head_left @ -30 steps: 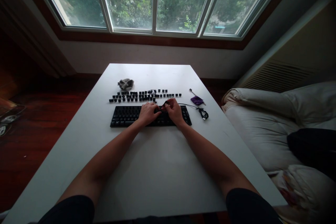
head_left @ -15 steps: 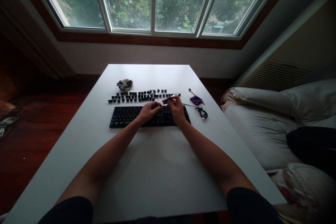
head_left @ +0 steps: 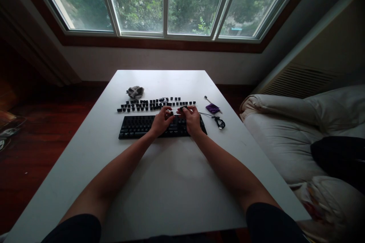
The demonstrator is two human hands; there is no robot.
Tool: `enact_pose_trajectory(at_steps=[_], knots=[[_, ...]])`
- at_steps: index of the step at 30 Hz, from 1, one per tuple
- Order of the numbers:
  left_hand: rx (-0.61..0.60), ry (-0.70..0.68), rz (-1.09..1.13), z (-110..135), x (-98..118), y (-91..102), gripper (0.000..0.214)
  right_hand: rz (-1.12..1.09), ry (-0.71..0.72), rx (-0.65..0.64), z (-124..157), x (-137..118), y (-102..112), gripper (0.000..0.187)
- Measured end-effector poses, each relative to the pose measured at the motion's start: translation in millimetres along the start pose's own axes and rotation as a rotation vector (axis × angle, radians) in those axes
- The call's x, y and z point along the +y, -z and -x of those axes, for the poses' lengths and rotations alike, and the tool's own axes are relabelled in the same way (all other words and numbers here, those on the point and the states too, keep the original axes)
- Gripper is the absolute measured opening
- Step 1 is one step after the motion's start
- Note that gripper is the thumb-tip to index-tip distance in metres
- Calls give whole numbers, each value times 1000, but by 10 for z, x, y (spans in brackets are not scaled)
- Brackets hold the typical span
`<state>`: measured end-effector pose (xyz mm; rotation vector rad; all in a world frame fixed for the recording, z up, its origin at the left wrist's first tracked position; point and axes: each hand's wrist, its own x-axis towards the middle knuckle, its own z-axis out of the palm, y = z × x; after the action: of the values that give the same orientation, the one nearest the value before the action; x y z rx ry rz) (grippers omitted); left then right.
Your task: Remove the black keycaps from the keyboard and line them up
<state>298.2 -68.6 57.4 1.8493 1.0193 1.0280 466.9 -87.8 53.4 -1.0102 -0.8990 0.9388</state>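
Note:
A black keyboard point(head_left: 135, 126) lies across the white table, and both hands are above its right half. Pinched in the fingertips of my left hand point(head_left: 162, 121) is a small black keycap point(head_left: 172, 113). My right hand point(head_left: 193, 118) is closed around a keycap puller point(head_left: 184, 108) with a dark body and thin wire ends pointing toward my left hand. Part of the puller is covered by my fingers. Beyond the keyboard, loose black keycaps point(head_left: 137, 105) stand in rows. My forearms and hands hide some of the keys.
A crumpled grey cloth point(head_left: 135, 92) lies at the back left. To the right are a small brush point(head_left: 207, 98), a purple cloth or pouch point(head_left: 212, 108) and a coiled black cable point(head_left: 219, 122). A pale sofa point(head_left: 273, 136) stands along the table's right side.
My left hand's fingers have lifted slightly and show the keycap more clearly. The puller in my right hand has turned a little, its wires now toward my left hand.

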Motion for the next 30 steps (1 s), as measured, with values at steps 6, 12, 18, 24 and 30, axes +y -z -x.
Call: enact_pose_trajectory(at_steps=[6,12,18,24,30], knots=[[52,-4,-115,28,16,7,32,-159,-14,140,-31,-26,6,39],[63,-66,-53,-19,-8,48,25,-182,-25,171,-97,-55,106,36],[90,-69,-32,-141,-93,112,23,-153,-5,188,-170,-70,219,37],[96,-73,-178,-396,-176,195,23,-147,-10,176,-218,-38,281,37],[64,-170,-574,-633,-258,235,21,-152,-5,153,-215,-52,290,38]])
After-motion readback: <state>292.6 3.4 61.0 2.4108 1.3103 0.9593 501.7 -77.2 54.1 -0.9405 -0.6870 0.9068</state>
